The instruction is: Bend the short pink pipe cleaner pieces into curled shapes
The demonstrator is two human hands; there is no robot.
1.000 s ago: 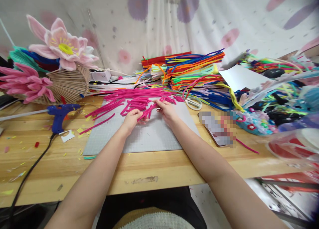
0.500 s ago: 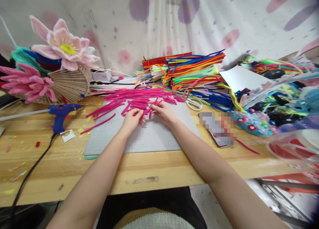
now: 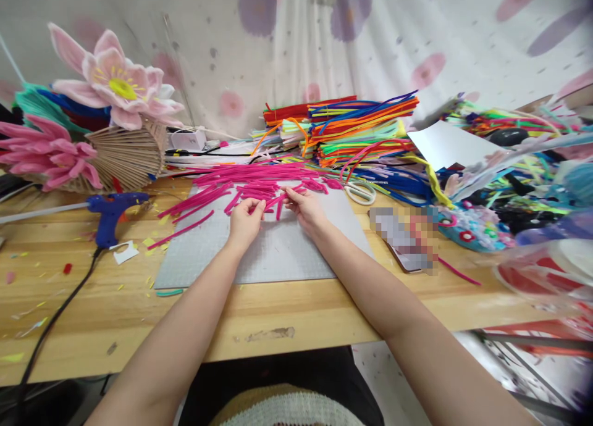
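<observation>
Over the grey cutting mat point(image 3: 278, 259), my left hand point(image 3: 246, 221) is closed in a pinch on a short magenta pipe cleaner point(image 3: 274, 202). My right hand point(image 3: 306, 210) faces it, thumb and forefinger pinched at what looks like the far end of the same piece; the exact contact is too small to see. Just beyond the hands lie cut magenta pieces point(image 3: 257, 190) and a row of longer magenta pipe cleaners point(image 3: 250, 174). Folded magenta petal shapes point(image 3: 332, 183) rest to the right of them, at the mat's far edge.
A blue glue gun point(image 3: 110, 219) with a black cord lies left of the mat. Pink fuzzy flowers point(image 3: 120, 86) stand behind it. White-handled scissors point(image 3: 360, 193) and a phone point(image 3: 403, 241) are on the right. Bundled coloured pipe cleaners point(image 3: 361, 126) are piled at the back.
The fingertips of my right hand have shifted slightly up and away from my left hand, so the gap between the hands is a bit wider. The camera view has moved slightly.
</observation>
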